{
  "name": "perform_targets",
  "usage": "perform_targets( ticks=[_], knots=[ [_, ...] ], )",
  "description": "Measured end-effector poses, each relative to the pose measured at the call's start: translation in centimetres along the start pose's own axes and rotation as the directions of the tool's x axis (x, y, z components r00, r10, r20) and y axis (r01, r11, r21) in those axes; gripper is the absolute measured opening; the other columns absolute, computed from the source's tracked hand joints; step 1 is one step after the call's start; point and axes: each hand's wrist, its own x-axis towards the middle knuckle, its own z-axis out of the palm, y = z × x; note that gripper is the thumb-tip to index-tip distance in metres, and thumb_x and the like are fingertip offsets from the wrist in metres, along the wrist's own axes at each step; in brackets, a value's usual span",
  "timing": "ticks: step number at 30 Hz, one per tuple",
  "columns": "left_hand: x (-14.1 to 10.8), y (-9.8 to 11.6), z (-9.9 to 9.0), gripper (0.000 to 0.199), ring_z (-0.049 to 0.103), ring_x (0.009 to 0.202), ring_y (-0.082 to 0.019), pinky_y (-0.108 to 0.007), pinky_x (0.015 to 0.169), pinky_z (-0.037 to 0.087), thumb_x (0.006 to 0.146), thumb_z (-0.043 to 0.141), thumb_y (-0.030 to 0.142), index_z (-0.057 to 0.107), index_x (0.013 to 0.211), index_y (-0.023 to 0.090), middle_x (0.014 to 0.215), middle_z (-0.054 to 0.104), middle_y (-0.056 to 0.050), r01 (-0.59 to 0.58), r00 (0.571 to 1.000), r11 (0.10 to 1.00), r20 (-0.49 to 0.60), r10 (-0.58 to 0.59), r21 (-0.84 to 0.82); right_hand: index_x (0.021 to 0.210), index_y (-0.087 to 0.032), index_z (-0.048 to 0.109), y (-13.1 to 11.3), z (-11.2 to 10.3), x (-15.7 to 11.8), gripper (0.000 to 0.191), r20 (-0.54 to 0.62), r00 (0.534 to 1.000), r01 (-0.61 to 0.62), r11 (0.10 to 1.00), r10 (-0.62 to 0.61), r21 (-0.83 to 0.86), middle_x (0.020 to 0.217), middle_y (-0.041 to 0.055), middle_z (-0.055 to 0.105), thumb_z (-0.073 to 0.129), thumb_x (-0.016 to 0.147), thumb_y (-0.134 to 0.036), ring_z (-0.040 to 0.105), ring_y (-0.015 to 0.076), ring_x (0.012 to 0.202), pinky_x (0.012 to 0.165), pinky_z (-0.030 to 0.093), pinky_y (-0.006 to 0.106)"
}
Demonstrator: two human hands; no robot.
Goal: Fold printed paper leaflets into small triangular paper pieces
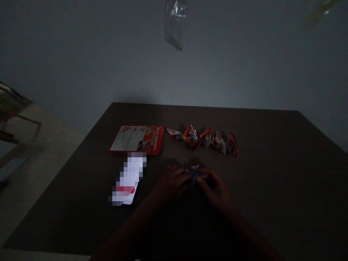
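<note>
Both hands meet over the middle of the dark table (261, 192), at a small dark blue and purple packet (194, 174). My right hand (217, 188) pinches the packet's right side between thumb and fingers. On its left edge lie the curled fingers of my left hand (172, 181), closed round it. Dim light hides the packet's details. Beyond the hands, several folded red and white paper pieces (191, 136) stand in a row.
A red and white printed card (130, 138) lies at the back left. Nearer, a lit phone (129, 197) rests left of my left hand. A clear plastic bag (175, 25) hangs against the wall. Wooden furniture (21, 117) shows at the far left.
</note>
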Motion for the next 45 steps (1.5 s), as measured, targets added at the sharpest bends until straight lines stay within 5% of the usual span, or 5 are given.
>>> perform_targets(
  ticks=[12,28,38,45],
  knots=[
    [-0.1,0.6,-1.0,0.029,0.05,0.099,-0.023,-0.036,0.086,0.04,0.077,0.061,0.021,0.06,0.106,0.021,0.108,0.058,-0.006,0.026,0.998,0.998,0.065,-0.023,-0.049,0.083,-0.019,0.061,-0.7,-0.1,0.2,0.011,0.025,0.999,0.037,0.995,-0.035,-0.096,0.066,0.0007,0.065,0.06,0.08,-0.029,0.061,0.0157,0.062,0.062,0.049,0.027],
    [-0.3,0.2,-2.0,0.038,0.049,0.106,-0.024,-0.038,0.094,0.035,0.067,0.062,0.01,0.061,0.102,0.024,0.112,0.058,-0.004,0.012,0.994,0.988,0.112,0.006,-0.157,0.08,-0.019,0.062,0.8,-0.9,0.4,0.009,-0.154,0.988,-0.037,0.959,-0.007,-0.28,0.072,0.0027,0.068,0.06,0.077,-0.027,0.063,0.0176,0.062,0.058,0.049,0.028],
    [-0.6,-1.0,-2.1,0.03,0.055,0.101,-0.021,-0.036,0.089,0.038,0.075,0.06,0.01,0.065,0.1,0.024,0.107,0.066,-0.003,-0.001,0.997,0.981,0.072,0.015,-0.194,0.083,-0.019,0.062,0.9,-1.2,0.4,0.01,-0.121,0.989,0.032,0.912,-0.089,-0.408,0.072,0.0026,0.068,0.056,0.081,-0.027,0.064,0.0173,0.06,0.055,0.05,0.027],
    [-0.5,-1.5,-1.2,0.021,0.059,0.094,-0.018,-0.033,0.086,0.041,0.082,0.057,0.014,0.066,0.097,0.024,0.1,0.069,-0.002,-0.021,0.999,0.986,0.028,0.026,-0.164,0.084,-0.021,0.063,0.4,-1.0,0.6,0.008,-0.011,0.97,0.207,0.848,-0.243,-0.487,0.084,0.0059,0.066,0.058,0.079,-0.024,0.061,0.0209,0.076,0.069,0.05,0.034]
  ],
)
